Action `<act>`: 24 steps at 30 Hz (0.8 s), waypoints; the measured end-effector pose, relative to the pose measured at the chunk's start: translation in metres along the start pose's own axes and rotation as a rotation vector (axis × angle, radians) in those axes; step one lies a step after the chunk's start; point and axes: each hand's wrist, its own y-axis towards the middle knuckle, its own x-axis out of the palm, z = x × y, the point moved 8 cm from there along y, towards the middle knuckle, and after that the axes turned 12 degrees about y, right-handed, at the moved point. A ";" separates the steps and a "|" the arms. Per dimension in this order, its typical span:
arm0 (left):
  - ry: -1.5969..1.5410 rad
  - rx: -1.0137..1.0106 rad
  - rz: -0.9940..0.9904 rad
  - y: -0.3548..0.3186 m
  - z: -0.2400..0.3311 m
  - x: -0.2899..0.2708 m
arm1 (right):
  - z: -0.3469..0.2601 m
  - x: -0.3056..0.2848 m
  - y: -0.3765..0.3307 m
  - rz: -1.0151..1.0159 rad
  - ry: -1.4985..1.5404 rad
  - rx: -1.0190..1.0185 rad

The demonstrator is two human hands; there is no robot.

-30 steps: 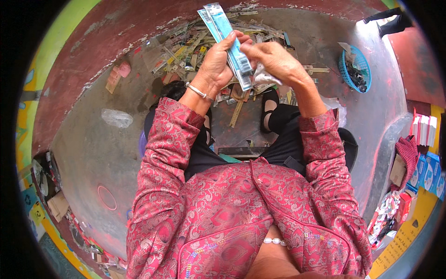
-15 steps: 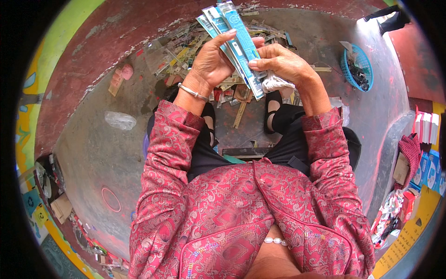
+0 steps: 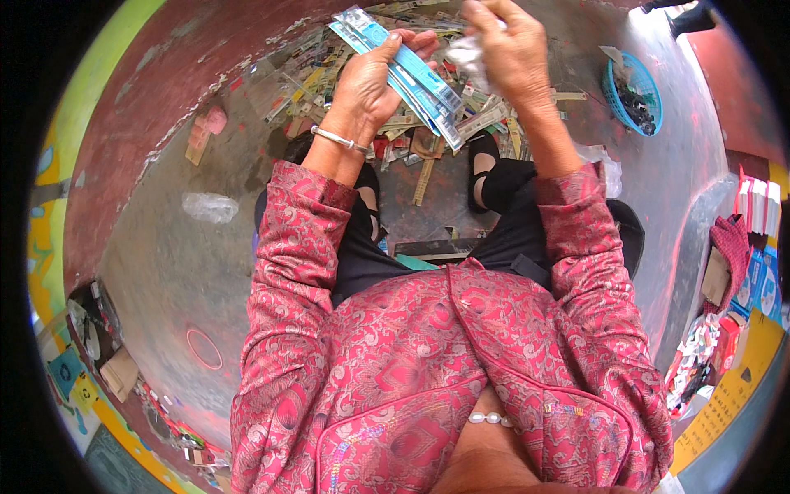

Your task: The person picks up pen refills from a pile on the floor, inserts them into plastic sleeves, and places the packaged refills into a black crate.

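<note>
the grey concrete floor [image 3: 164, 272] fills most of the view, bending up to a red-painted band [image 3: 156, 107] at the left and top. the person sits over it in a pink patterned jacket [image 3: 428, 370] and black trousers [image 3: 370, 255], feet in black shoes [image 3: 481, 156] set apart. beyond the feet a wide heap of flat card packets [image 3: 362, 90] lies scattered on the floor, blue, yellow and white. a blue plastic basket [image 3: 629, 95] with dark small things in it stands on the floor well to the right of the heap. stacks of coloured packets [image 3: 757, 247] line the right edge.

the left hand [image 3: 370, 86] is raised above the heap, fingers curled round a fanned bunch of long blue-and-white packets [image 3: 411, 70], thumb pressed across their face; the bunch tilts from upper left down to lower right. a silver bangle [image 3: 337, 140] rings that wrist. the right hand [image 3: 510, 53] is just beside the bunch, on its right, fingers closed on a crumpled bit of clear wrapper [image 3: 469, 58] that sits between the two hands. a clear plastic scrap [image 3: 210, 206] lies alone on the floor at left, a red ring [image 3: 204, 349] below it.
</note>
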 end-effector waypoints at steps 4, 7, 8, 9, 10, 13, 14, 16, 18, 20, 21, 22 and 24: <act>0.111 0.016 0.090 0.004 0.005 -0.007 | -0.031 0.063 -0.040 -0.136 -0.228 -0.534; -0.171 0.063 0.115 0.001 0.023 -0.017 | -0.023 0.060 -0.042 -0.263 -0.246 -0.494; -0.130 0.098 0.148 0.000 0.028 -0.021 | -0.012 0.055 -0.038 -0.276 -0.294 -0.398; -0.158 0.133 0.184 0.001 0.034 -0.028 | 0.001 0.048 -0.038 -0.287 -0.340 -0.303; -0.185 0.172 0.223 0.001 0.042 -0.038 | 0.010 0.039 -0.036 -0.302 -0.382 -0.210; -0.161 0.249 0.082 -0.003 0.059 -0.031 | 0.026 -0.001 -0.019 -0.230 -0.504 0.084; -0.135 0.258 0.057 -0.004 0.061 -0.026 | 0.031 -0.006 -0.013 -0.258 -0.461 0.205; -0.143 0.178 0.014 -0.004 0.047 -0.017 | 0.039 -0.002 -0.014 -0.238 -0.010 0.389; -0.098 0.166 0.029 -0.004 0.038 -0.007 | 0.034 0.019 -0.021 -0.383 0.081 0.411; -0.082 0.145 -0.033 -0.005 0.034 0.000 | 0.003 0.042 -0.030 -0.640 -0.006 0.254; -0.048 0.127 -0.029 -0.009 0.033 0.002 | 0.006 0.042 -0.033 -0.636 -0.025 0.327; -0.055 0.116 -0.041 -0.010 0.030 0.003 | 0.010 0.040 -0.036 -0.630 -0.049 0.410; -0.051 0.102 -0.071 -0.013 0.028 0.008 | 0.021 0.038 -0.039 -0.592 0.121 0.515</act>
